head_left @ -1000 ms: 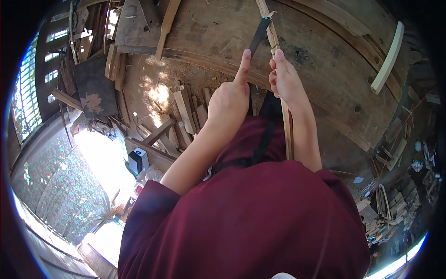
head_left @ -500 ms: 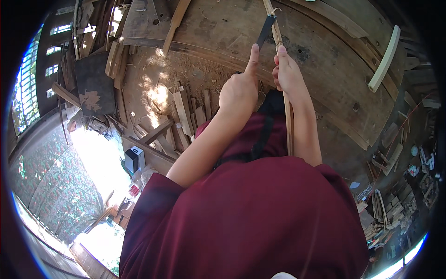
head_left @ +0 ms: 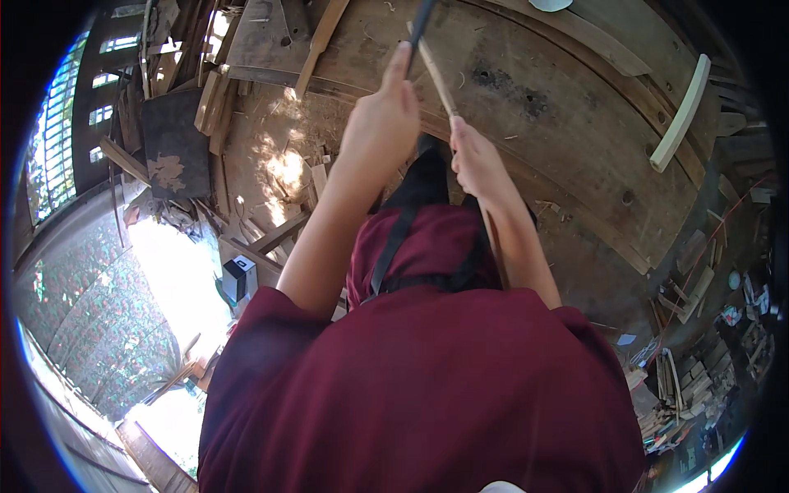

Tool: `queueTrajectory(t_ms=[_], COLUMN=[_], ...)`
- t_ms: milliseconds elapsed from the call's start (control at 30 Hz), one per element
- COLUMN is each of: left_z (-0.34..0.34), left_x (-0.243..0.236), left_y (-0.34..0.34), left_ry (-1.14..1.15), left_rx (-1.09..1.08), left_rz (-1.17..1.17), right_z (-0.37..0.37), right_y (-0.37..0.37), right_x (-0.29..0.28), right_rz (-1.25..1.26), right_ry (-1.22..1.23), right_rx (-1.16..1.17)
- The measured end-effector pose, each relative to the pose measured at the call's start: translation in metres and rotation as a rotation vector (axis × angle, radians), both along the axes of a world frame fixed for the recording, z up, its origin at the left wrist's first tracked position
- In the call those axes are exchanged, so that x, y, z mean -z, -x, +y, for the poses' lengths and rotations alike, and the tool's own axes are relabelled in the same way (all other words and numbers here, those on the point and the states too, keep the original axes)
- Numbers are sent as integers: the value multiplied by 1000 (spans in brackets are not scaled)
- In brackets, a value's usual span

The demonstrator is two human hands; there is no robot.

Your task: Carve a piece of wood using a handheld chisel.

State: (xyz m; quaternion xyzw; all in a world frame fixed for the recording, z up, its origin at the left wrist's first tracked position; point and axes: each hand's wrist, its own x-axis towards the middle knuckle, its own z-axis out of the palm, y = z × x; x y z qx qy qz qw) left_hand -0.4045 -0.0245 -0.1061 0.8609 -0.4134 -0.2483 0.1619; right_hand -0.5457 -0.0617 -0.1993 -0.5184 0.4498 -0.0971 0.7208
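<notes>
A dark flat blade, seemingly a knife (head_left: 419, 31), extends forward from my left hand (head_left: 382, 123). That hand is closed round its hidden handle, index finger stretched along the blade. Just to the right, a thin pale wooden strip (head_left: 436, 74) slants up from my right hand (head_left: 477, 160), which is closed on it. The blade lies against or across the strip near its far end; whether the edge touches cannot be made out. Behind my right hand the strip runs back along the forearm toward my body. Both hands are over the near edge of a worn wooden workbench (head_left: 567, 156).
A pale curved wooden piece (head_left: 684, 115) rests at the bench's right side. A flat wooden bar (head_left: 322, 45) lies across its left part. Wood offcuts (head_left: 215, 111) stand at the left, with shavings on the ground (head_left: 263, 123). More scrap wood (head_left: 699, 382) is heaped at the lower right.
My left hand and the blade have moved forward and left. My right hand has shifted left and slightly back, and the strip's far end now leans further left. The curled shaving on it no longer shows.
</notes>
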Motion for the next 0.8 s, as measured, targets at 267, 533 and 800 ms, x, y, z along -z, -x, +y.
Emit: queueTrajectory(t_ms=[267,533,800], left_z=[51,63,69], left_x=[-25,-12,-5], left_y=[-29,23,40], left_ry=[222,4,-143], left_rx=[-543,68,182], left_rz=[1172,349,143], right_z=[-34,-44,-47], right_y=[34,39,29], right_x=[-16,-6,-25], right_rz=[-283,-528,-227], right_ry=[-716,-789,-674], right_rx=[47,115,132])
